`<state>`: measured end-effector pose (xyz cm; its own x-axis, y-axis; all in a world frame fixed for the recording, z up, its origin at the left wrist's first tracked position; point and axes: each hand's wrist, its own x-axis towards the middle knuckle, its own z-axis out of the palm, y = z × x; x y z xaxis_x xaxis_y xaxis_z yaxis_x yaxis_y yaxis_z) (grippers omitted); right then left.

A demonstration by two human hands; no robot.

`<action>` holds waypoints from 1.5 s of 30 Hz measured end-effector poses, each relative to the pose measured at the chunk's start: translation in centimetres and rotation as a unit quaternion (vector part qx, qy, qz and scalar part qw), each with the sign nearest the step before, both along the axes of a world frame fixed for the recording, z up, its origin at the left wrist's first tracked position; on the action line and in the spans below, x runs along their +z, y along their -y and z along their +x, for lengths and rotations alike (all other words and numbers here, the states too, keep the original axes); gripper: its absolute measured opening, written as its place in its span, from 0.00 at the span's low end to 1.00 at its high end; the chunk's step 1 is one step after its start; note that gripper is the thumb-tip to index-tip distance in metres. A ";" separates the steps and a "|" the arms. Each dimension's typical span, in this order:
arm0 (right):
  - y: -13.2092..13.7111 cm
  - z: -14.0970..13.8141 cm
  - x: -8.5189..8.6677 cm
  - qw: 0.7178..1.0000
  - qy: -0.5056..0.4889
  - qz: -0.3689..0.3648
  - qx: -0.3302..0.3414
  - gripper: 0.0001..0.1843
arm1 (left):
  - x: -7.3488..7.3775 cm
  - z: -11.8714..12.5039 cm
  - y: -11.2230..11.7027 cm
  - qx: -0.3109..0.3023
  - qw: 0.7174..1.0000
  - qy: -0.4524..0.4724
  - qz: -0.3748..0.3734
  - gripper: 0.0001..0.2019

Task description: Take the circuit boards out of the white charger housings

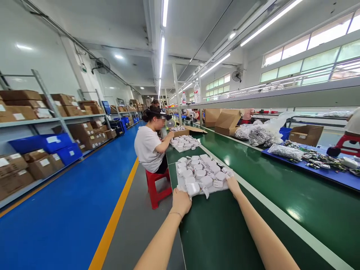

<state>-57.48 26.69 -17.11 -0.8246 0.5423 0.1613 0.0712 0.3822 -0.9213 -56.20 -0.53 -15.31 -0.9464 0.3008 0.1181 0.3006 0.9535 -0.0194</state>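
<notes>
A white sheet (180, 183) lies on the green table (225, 225) and carries several small white plastic parts (201, 172). My left hand (180, 200) grips the sheet's near left corner, fingers curled closed on it. My right hand (233, 186) holds the sheet's near right edge, fingers bent over the edge. Both arms reach forward from the bottom of the view.
A seated person in a white shirt (149, 148) on a red stool (156, 187) works at a second pile of white parts (184, 143). Cardboard boxes (226, 122), bagged parts (257, 134) and a blue mat (323, 173) lie across the conveyor. Shelves of boxes (42, 157) line the blue aisle.
</notes>
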 end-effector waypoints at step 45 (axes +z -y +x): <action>9.5 14.1 3.7 0.873 0.234 0.427 0.037 0.15 | -1.9 -1.6 1.5 0.007 0.998 -0.012 0.060 0.25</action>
